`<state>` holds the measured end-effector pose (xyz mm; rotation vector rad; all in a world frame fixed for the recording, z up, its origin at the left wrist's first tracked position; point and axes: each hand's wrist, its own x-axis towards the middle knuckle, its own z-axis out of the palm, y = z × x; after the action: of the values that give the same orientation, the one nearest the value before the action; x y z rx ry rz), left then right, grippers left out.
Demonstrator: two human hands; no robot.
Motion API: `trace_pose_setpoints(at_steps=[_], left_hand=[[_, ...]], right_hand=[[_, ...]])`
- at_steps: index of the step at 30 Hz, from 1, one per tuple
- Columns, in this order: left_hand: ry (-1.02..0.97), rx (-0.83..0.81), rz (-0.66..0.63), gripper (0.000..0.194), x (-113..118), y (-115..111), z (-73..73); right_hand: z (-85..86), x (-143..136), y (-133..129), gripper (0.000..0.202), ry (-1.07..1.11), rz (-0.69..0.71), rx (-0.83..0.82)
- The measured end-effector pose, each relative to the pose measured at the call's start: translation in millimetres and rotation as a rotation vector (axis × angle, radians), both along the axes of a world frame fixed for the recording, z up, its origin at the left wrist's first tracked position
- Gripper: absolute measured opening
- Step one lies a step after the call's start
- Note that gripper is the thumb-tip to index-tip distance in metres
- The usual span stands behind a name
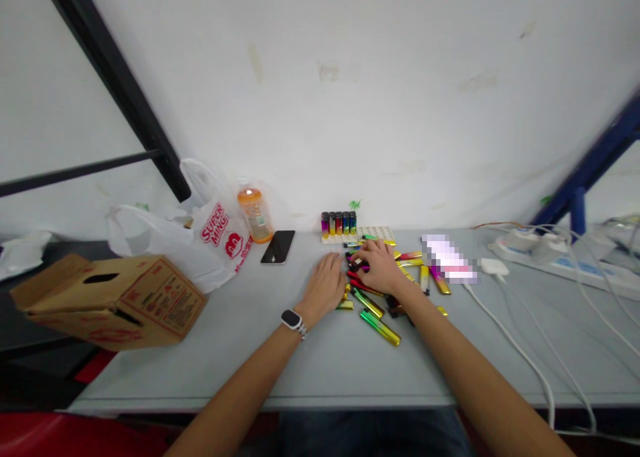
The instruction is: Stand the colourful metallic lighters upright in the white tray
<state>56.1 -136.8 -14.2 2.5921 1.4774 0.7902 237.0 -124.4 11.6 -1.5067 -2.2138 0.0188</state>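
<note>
Shiny multicoloured lighters (381, 327) lie scattered on the grey table (280, 370). Behind them, several lighters (339, 224) stand upright in a white holder (340, 239), beside a white perforated tray (383, 232). My left hand (326, 285) rests at the left edge of the loose lighters, its fingers close together; whatever is under them is hidden. My right hand (376, 265) is over the pile with fingers curled round a dark-topped lighter. The two hands are close to each other in front of the holder.
To the left are a cardboard box (165, 300), a white plastic bag (200, 244), an orange bottle (256, 214) and a black phone (278, 247). A lit phone (447, 257), a white charger (494, 266), cables and a power strip (575, 260) are at the right.
</note>
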Motion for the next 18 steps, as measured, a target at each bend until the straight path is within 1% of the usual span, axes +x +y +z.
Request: trace_pose_setpoints(at_steps=[2,5,8,9,11,13,15,16,18], left_hand=[[-0.05,0.011,0.014,0.033,-3,7,3.8],[-0.119,0.024,0.038,0.026,-10,7,8.2],[-0.227,0.035,0.051,0.023,-16,6,10.9],[-0.28,0.033,0.052,0.022,-18,6,11.9],[-0.416,-0.011,0.046,0.022,-19,6,15.5],[-0.58,-0.12,0.02,0.026,-18,7,21.5],[-0.724,-0.248,-0.052,0.033,-12,9,28.8],[-0.778,-0.291,-0.103,0.037,-9,11,32.3],[-0.849,-0.351,-0.197,0.045,0,16,37.2]], right_hand=[[-2.5,-1,6,0.028,-0.027,-0.002,-0.004],[-4.4,-2,14,0.021,-0.03,0.025,0.014],[-2.9,-3,18,0.013,0.049,0.068,0.06],[-1.9,-4,18,0.012,0.114,0.083,0.08],[0.5,-9,17,0.013,0.324,0.108,0.103],[2.7,-15,14,0.018,0.587,0.13,0.078],[4.4,-21,10,0.025,0.819,0.149,0.033],[5.4,-24,8,0.027,0.899,0.155,0.018],[7.7,-29,4,0.028,0.965,0.148,0.04]])
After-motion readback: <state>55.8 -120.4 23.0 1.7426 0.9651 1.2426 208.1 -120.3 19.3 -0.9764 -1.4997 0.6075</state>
